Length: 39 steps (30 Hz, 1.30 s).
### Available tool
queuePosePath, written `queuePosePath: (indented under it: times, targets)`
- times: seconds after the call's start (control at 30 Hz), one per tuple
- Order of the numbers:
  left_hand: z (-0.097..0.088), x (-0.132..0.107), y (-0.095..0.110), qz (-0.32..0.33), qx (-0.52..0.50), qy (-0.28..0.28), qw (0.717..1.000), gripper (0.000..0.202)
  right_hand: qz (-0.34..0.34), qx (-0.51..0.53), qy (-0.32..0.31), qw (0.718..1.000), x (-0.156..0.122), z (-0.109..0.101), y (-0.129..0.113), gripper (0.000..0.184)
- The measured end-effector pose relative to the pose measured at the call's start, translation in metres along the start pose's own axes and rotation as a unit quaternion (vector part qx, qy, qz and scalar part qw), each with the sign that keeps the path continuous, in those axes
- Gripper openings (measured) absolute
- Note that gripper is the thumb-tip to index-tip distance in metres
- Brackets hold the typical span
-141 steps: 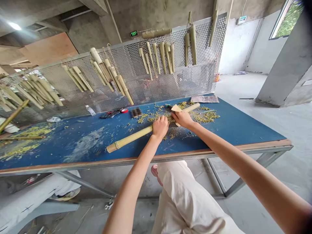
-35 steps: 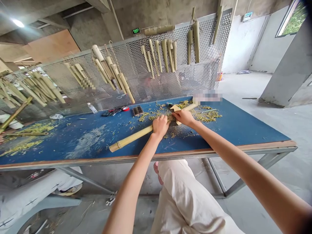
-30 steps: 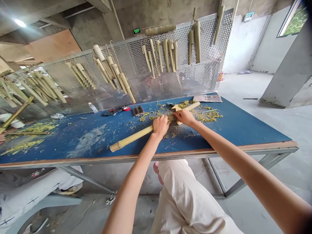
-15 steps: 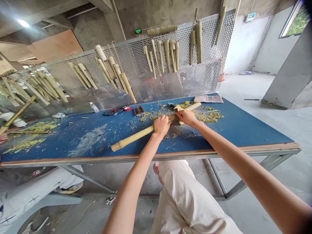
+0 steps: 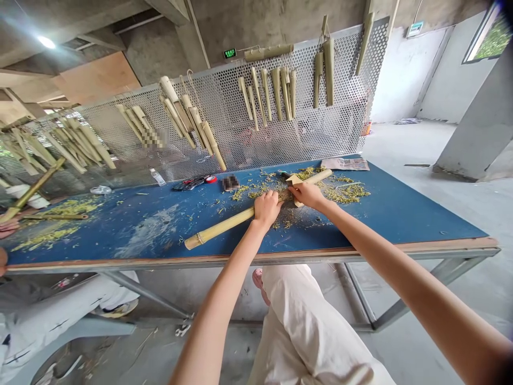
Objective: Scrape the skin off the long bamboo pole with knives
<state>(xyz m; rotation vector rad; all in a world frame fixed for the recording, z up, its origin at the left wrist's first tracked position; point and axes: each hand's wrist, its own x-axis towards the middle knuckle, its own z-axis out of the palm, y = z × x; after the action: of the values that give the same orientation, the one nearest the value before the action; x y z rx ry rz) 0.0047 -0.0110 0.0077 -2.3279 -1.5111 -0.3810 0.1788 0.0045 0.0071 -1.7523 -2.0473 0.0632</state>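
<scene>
A pale yellow-green bamboo tube lies slantwise across the blue tabletop, its jointed end toward me at the left. My left hand is closed over the middle of the tube from above. Close beside it, my right hand is closed around the tube with a tan sheet that looks like sandpaper; one flap sticks up above the tube and another shows below. Past the right hand, the tube's far end comes out over yellow-green shavings. My fingertips under the tube are hidden.
The blue table carries dark tools, red tape, a bottle and paper. Bamboo pieces hang on the perforated metal panel behind. At far left, another person's hand is near a bamboo pole.
The whole view has shifted slightly. Both hands keep their places on the bamboo tube, with hardly any visible motion.
</scene>
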Motion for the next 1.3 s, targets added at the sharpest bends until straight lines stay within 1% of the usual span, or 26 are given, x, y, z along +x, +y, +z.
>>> queuePosePath:
  times: [0.03,0.07,0.13,0.17,0.2,0.3,0.33,0.4,0.47,0.57,0.6,0.7,0.73,0.83,0.87,1.0,1.03,1.13,1.17,1.23,1.3]
  targets:
    - [0.0003,0.0002,-0.0001,0.000,0.001,0.001,1.000,0.026,0.001,-0.001,0.007,1.000,0.0002,0.0003,0.0004,0.039]
    - [0.0005,0.0003,-0.0002,0.001,0.001,0.001,1.000,0.026,-0.007,0.011,0.000,1.000,0.0003,0.0005,0.0007,0.039]
    - [0.0005,0.0006,-0.0003,0.003,0.000,0.000,1.000,0.025,-0.035,0.054,-0.041,0.997,0.0001,0.0002,0.0008,0.043]
    - [0.0004,0.0007,-0.0002,0.003,-0.001,-0.001,1.000,0.025,-0.038,0.063,-0.052,0.996,-0.0001,-0.0003,0.0006,0.043]
    - [0.0002,0.0007,-0.0002,0.001,-0.001,-0.002,1.000,0.025,-0.031,0.056,-0.050,0.997,-0.0003,-0.0009,0.0003,0.043]
    - [-0.0005,0.0005,0.0002,-0.003,0.000,-0.004,1.000,0.026,0.008,-0.011,0.001,1.000,-0.0006,-0.0028,-0.0003,0.039]
    - [-0.0006,0.0003,0.0003,-0.002,0.001,-0.004,1.000,0.026,0.008,-0.013,0.003,1.000,-0.0006,-0.0032,-0.0002,0.039]
    - [-0.0008,0.0001,0.0004,0.002,0.001,-0.005,1.000,0.026,-0.010,0.020,-0.027,0.999,-0.0002,-0.0033,0.0003,0.041]
    - [-0.0009,0.0001,0.0005,0.001,-0.004,-0.006,1.000,0.026,-0.010,0.038,-0.045,0.998,0.0002,-0.0027,0.0010,0.043]
    - [-0.0010,0.0004,0.0004,-0.002,-0.010,-0.010,1.000,0.025,0.021,0.000,-0.006,1.000,0.0007,-0.0013,0.0016,0.041]
    - [-0.0011,0.0004,0.0004,-0.001,-0.011,-0.010,1.000,0.025,0.019,-0.001,-0.003,1.000,0.0007,-0.0008,0.0018,0.041]
    - [-0.0015,0.0004,0.0005,0.002,-0.009,-0.011,1.000,0.025,-0.023,0.047,-0.046,0.998,0.0004,0.0003,0.0024,0.045]
    - [-0.0016,0.0003,0.0006,0.001,-0.008,-0.011,1.000,0.025,-0.025,0.050,-0.048,0.997,0.0003,0.0004,0.0025,0.045]
    - [-0.0018,0.0002,0.0009,-0.003,-0.004,-0.012,1.000,0.026,0.012,0.003,0.002,1.000,0.0003,0.0001,0.0030,0.041]
    - [-0.0018,0.0002,0.0010,-0.002,-0.003,-0.011,1.000,0.026,0.017,-0.006,0.008,1.000,0.0004,-0.0001,0.0030,0.040]
    - [-0.0014,0.0003,0.0008,0.000,-0.005,-0.012,1.000,0.026,-0.016,0.015,-0.046,0.999,-0.0001,-0.0019,0.0019,0.040]
    - [-0.0013,0.0004,0.0007,-0.002,-0.005,-0.012,1.000,0.025,-0.014,0.005,-0.043,0.999,-0.0005,-0.0027,0.0014,0.041]
    - [-0.0006,0.0006,0.0006,0.000,-0.003,-0.006,1.000,0.025,0.006,-0.037,-0.003,0.999,-0.0023,-0.0046,-0.0005,0.043]
    - [-0.0002,0.0007,0.0005,0.002,-0.003,-0.005,1.000,0.025,0.001,-0.037,-0.002,0.999,-0.0029,-0.0049,-0.0010,0.043]
    - [0.0007,0.0008,0.0002,0.003,-0.004,-0.004,1.000,0.025,-0.019,-0.016,-0.024,0.999,-0.0035,-0.0050,-0.0016,0.042]
    - [0.0014,0.0009,-0.0002,0.001,-0.005,-0.004,1.000,0.025,-0.020,-0.003,-0.040,0.999,-0.0035,-0.0046,-0.0017,0.041]
